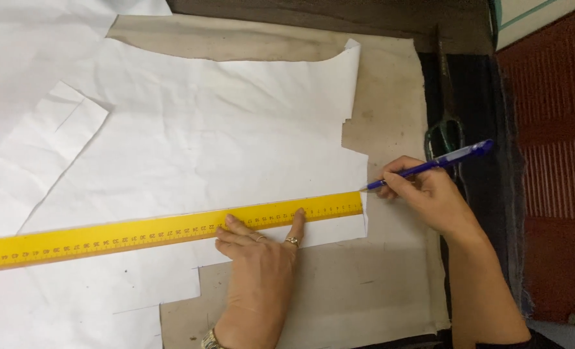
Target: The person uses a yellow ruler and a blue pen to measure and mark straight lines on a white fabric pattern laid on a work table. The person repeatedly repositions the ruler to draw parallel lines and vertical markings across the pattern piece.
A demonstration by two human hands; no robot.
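Flat across the white paper (190,136) near the bench's (378,291) front edge lies a long yellow ruler (139,231), slightly slanted, with dark markings. Left hand (258,265) presses it down, fingers spread. Right hand (429,194) grips a blue pen (429,167), tip at the ruler's right end.

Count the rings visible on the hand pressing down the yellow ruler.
2: one ring on a finger of the left hand, near the ruler, and one ring on the neighbouring finger. Others may be hidden.
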